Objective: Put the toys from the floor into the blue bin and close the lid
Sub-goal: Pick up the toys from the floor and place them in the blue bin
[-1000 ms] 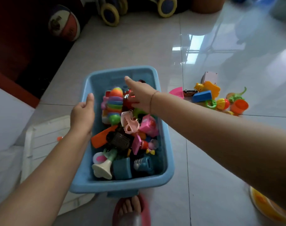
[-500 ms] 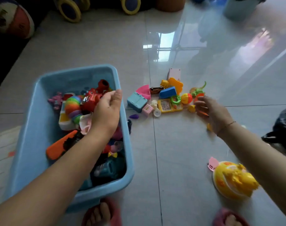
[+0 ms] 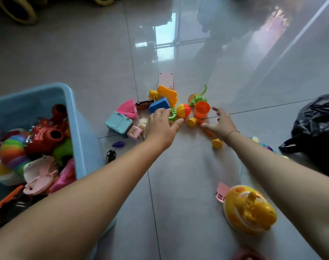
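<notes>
Bin: a light-blue plastic bin (image 3: 71, 98) is set on the floor at the left, uncovered, heaped with toys (image 3: 47, 132).
Floor toys: a cluster (image 3: 128, 111) is scattered on the glossy grey tiled floor (image 3: 188, 166) right of the bin, among it a blue wedge block (image 3: 159, 106), a red-and-yellow ball (image 3: 183, 110) and an orange plastic cup (image 3: 202, 109).
Left hand (image 3: 160, 124): held over the cluster, fingers relaxed, thumb out, fingertips at a green plastic ring (image 3: 172, 115); nothing is gripped.
Right hand (image 3: 221, 124): spread wide just beside that cup; nothing is held.
Right edge: a black plastic bag (image 3: 317, 124) is seen.
</notes>
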